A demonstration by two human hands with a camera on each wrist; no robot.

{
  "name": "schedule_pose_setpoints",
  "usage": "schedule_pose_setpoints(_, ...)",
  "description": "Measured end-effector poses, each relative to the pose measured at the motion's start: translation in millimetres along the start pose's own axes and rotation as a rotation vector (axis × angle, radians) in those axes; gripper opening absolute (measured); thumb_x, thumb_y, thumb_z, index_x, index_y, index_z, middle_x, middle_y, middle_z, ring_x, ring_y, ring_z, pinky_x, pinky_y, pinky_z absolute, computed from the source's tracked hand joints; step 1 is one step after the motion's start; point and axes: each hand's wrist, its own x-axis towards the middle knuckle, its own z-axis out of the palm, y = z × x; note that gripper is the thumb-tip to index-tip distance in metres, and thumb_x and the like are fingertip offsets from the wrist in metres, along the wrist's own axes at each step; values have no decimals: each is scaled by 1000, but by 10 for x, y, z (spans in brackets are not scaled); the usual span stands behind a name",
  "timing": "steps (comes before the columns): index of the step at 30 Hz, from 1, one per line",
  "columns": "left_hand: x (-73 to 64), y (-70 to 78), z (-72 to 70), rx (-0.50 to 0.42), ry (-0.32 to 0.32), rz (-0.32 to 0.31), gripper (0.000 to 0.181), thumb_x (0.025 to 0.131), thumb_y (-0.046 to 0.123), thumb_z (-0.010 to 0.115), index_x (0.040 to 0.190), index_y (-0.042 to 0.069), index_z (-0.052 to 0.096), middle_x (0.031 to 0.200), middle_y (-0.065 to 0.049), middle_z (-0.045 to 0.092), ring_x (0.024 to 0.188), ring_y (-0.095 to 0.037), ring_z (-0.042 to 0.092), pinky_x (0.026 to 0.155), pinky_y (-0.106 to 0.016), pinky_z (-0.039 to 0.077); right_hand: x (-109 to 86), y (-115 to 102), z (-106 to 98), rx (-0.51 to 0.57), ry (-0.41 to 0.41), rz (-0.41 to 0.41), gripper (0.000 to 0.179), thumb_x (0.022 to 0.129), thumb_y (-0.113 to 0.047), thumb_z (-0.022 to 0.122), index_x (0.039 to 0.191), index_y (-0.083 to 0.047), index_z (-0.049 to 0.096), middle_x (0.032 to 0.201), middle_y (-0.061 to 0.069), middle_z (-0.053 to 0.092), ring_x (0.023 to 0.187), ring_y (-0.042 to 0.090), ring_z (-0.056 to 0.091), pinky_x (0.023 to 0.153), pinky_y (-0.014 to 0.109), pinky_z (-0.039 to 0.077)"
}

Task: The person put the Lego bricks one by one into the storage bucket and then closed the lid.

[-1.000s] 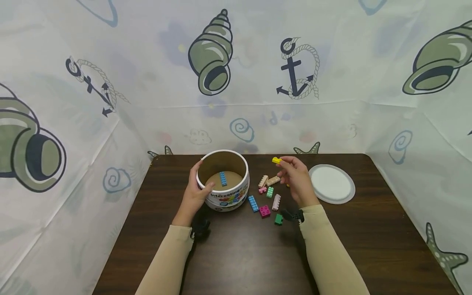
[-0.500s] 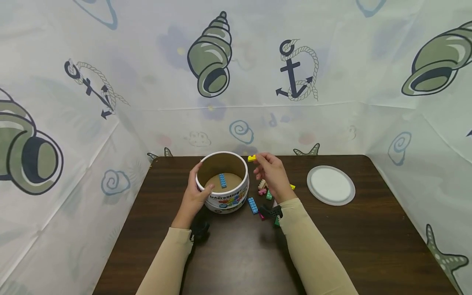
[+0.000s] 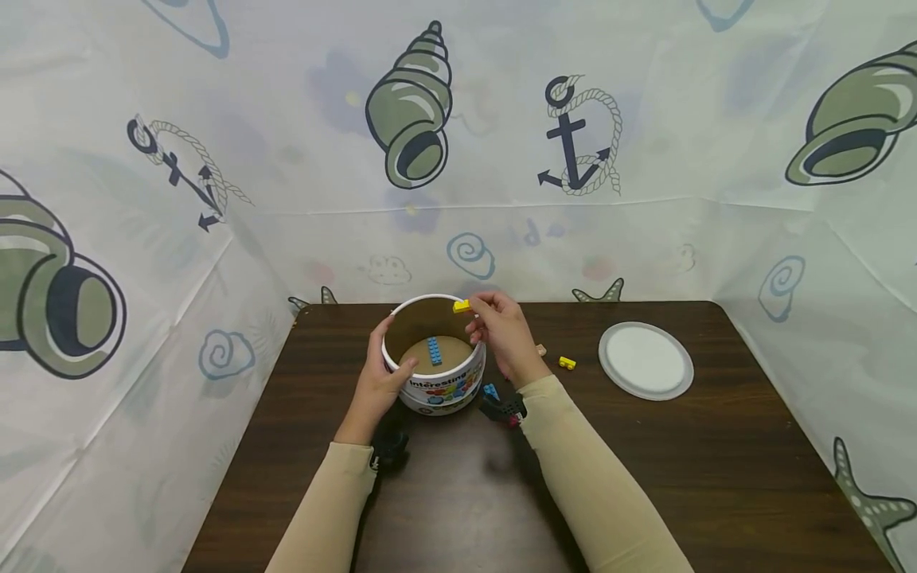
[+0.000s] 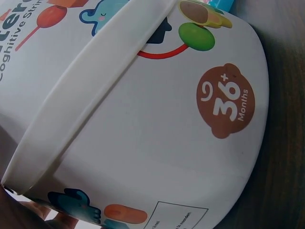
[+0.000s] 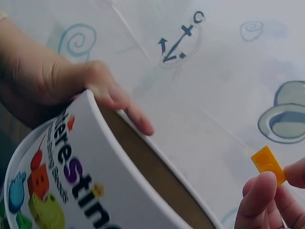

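My left hand [image 3: 382, 382] grips the left side of a round white tub [image 3: 447, 390] with printed pictures, its thumb over the near rim. A blue toy brick [image 3: 435, 351] lies on the tub's floor. Above the tub's right rim, my right hand [image 3: 501, 330] pinches a small yellow toy brick [image 5: 268, 165] between thumb and fingers. In the left wrist view the tub's printed wall [image 4: 157, 124] and its white handle band [image 4: 90, 81] fill most of the picture.
Right of my right wrist a second yellow brick [image 3: 567, 363] lies on the dark wooden table [image 3: 716, 477]. A round white lid [image 3: 645, 361] lies farther right. Under my right hand a blue brick [image 3: 490, 391] shows partly; most other loose bricks are hidden.
My right hand has moved left with the yellow brick, from over the loose bricks to above the tub's right rim. My left hand has stayed on the tub.
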Motion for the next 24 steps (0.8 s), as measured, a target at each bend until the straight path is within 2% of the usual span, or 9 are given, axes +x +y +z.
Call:
schedule_pose_setpoints(5, -3, 10, -1, 8, 4, -3, 91, 98, 21, 78, 171, 31, 25, 177, -12, 27, 157, -49, 34, 125, -72, 29, 58, -24, 119, -14, -9, 24, 23, 111, -23, 65, 124, -4, 63, 101, 5, 69, 74, 14, 65, 63, 23, 56)
schedule_pose_setpoints(14, -3, 11, -15, -6, 6, 2, 90, 98, 23, 79, 170, 32, 26, 176, -12, 28, 156, -51, 34, 125, -72, 30, 140, -80, 269, -44, -67, 42, 25, 112, -24, 63, 126, -4, 64, 102, 6, 69, 77, 16, 66, 66, 25, 57)
schedule_pose_setpoints(20, -9, 28, -15, 3, -4, -10, 90, 99, 16, 76, 171, 33, 24, 176, -14, 27, 156, -51, 35, 124, -73, 32, 162, -49, 301, -83, -83, 77, 23, 112, -25, 63, 125, -7, 64, 103, 5, 68, 78, 16, 65, 65, 25, 55)
schedule_pose_setpoints(24, -3, 16, -17, -2, -6, -14, 89, 100, 18, 75, 171, 35, 24, 177, -15, 27, 156, -52, 34, 124, -73, 31, 161, -36, 311, -122, -99, 80, 19, 112, -24, 63, 122, -8, 64, 108, 10, 67, 79, 16, 64, 64, 24, 54)
